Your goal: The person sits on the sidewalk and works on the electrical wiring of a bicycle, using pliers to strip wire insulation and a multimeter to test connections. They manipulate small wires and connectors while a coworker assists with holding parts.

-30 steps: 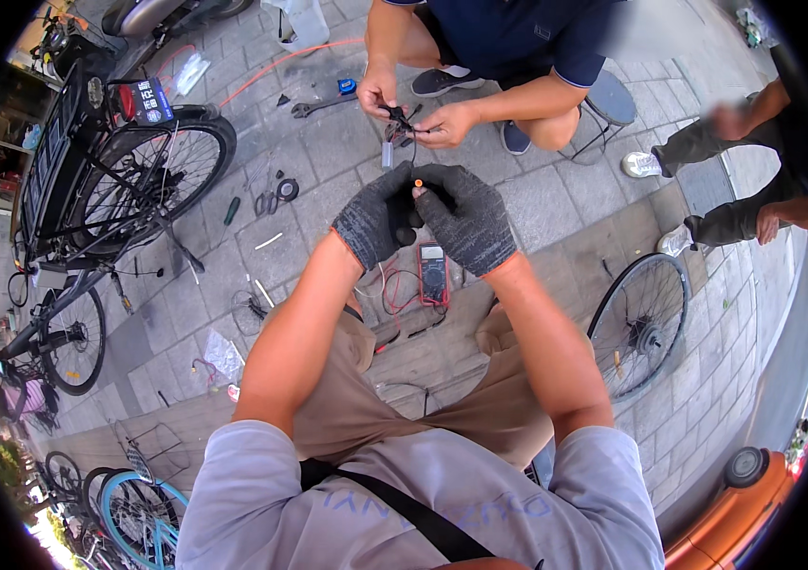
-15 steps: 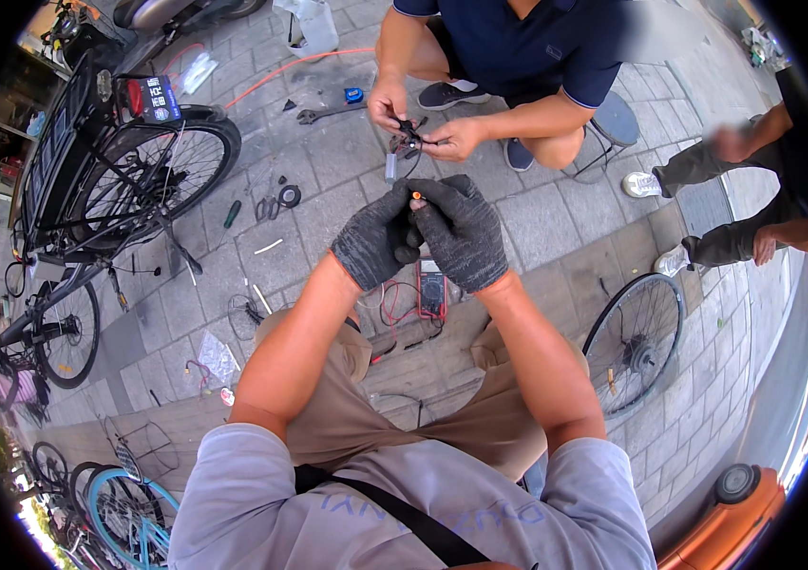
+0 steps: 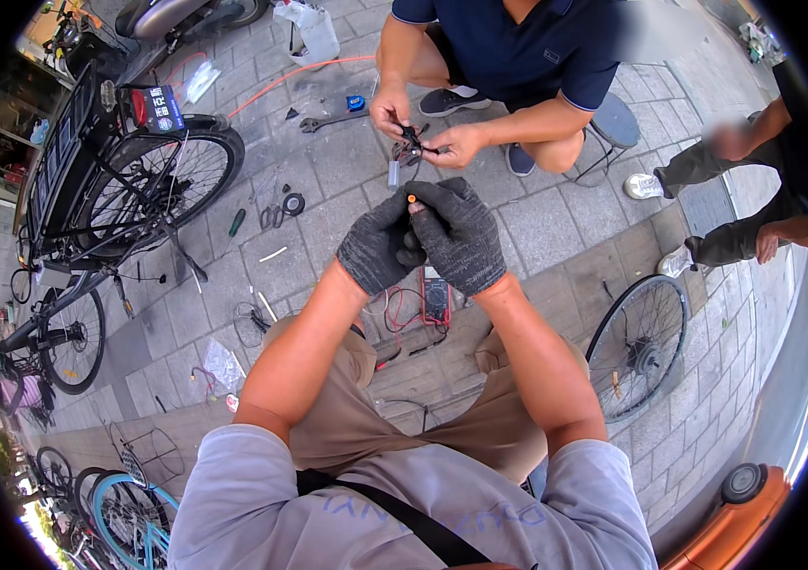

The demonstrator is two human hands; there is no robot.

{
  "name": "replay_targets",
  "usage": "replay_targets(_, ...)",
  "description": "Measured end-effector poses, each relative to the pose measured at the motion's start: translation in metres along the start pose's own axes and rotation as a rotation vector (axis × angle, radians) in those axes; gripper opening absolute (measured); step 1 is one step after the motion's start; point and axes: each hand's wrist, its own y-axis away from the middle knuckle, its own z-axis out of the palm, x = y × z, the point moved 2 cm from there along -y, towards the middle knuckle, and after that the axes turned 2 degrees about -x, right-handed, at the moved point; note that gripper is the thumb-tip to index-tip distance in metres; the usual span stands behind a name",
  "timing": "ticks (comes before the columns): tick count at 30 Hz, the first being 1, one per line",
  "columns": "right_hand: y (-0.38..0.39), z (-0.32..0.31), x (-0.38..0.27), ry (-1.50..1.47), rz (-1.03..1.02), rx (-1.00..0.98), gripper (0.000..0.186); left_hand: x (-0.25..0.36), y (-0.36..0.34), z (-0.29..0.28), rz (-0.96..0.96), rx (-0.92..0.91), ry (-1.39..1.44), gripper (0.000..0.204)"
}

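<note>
My left hand (image 3: 372, 249) and my right hand (image 3: 465, 239), both in dark grey knit gloves, meet at the middle of the view. Their fingers are closed around a small orange-ended cable connector (image 3: 411, 199); its orange round face points up, and the gloves hide the rest. Just beyond, a co-worker's hands (image 3: 456, 142) hold a bundle of black cables (image 3: 409, 144), with a silver box-shaped part (image 3: 394, 173) hanging below. A red multimeter (image 3: 436, 302) lies on the paving under my right wrist, its red and black leads (image 3: 394, 318) loose beside it.
A black bicycle (image 3: 109, 190) stands at left, a spoked wheel (image 3: 639, 347) lies at right. Far left of my hands are a wrench (image 3: 323, 123), blue tape measure (image 3: 355, 103), tape roll (image 3: 294, 203) and green-handled tool (image 3: 237, 222). A stool (image 3: 615, 125) stands beside the co-worker.
The orange face of the connector has turned slightly and shifted a little left and down. Both my hands keep nearly the same place and grip. The co-worker's fingers have moved slightly on the cables.
</note>
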Motion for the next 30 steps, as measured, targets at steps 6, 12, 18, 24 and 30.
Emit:
replay_targets(6, 0.000, 0.002, 0.002, 0.011, 0.034, -0.025, 0.023, -0.002, 0.001, 0.014, 0.030, 0.071, -0.032, 0.030)
replay_targets(12, 0.001, 0.011, 0.007, 0.096, -0.003, 0.030, 0.019, 0.004, -0.001, 0.009, 0.032, 0.065, -0.049, 0.033)
replay_targets(18, -0.004, 0.015, 0.004, 0.105, 0.028, 0.020, 0.017, 0.008, -0.001, 0.000, 0.015, -0.007, 0.005, 0.034)
replay_targets(24, -0.006, 0.022, 0.013, 0.043, 0.046, 0.010, 0.019, 0.009, -0.005, -0.007, 0.014, -0.049, 0.017, 0.037)
replay_targets(30, -0.007, 0.019, 0.008, 0.123, -0.035, 0.052, 0.020, 0.010, -0.005, -0.013, 0.013, -0.032, 0.023, 0.039)
